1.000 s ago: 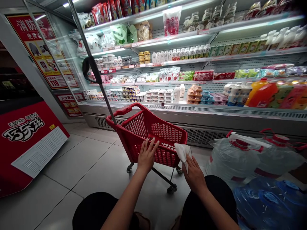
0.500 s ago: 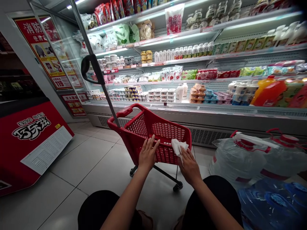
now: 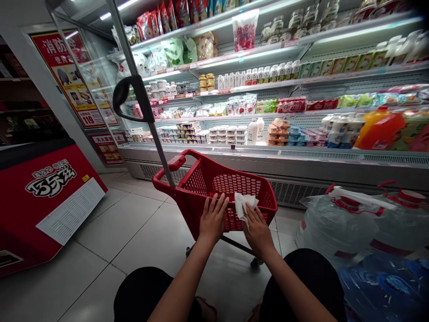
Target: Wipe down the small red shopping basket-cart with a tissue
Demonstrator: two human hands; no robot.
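Observation:
A red plastic shopping cart (image 3: 187,197) with a perforated basket stands before me, a grey pole with a black handle rising at its left end. My left hand (image 3: 213,219) rests on the near side of the basket, fingers spread, holding nothing. To its right, a crumpled white cloth or tissue (image 3: 240,206) lies against the same side near the rim. My right hand (image 3: 257,229) presses on that white piece with its fingers extended; the thumb is not clearly seen.
Behind the cart runs a refrigerated shelf unit (image 3: 208,155) full of packaged goods. Large clear water bottles (image 3: 338,223) and a blue one (image 3: 385,286) stand at the right. A red freezer (image 3: 20,214) is at the left. Tiled floor (image 3: 147,241) shows between.
My right hand and the white piece have moved left along the basket side, closer to my left hand. The cart appears slightly shifted to the right, and the whole view has shifted a little.

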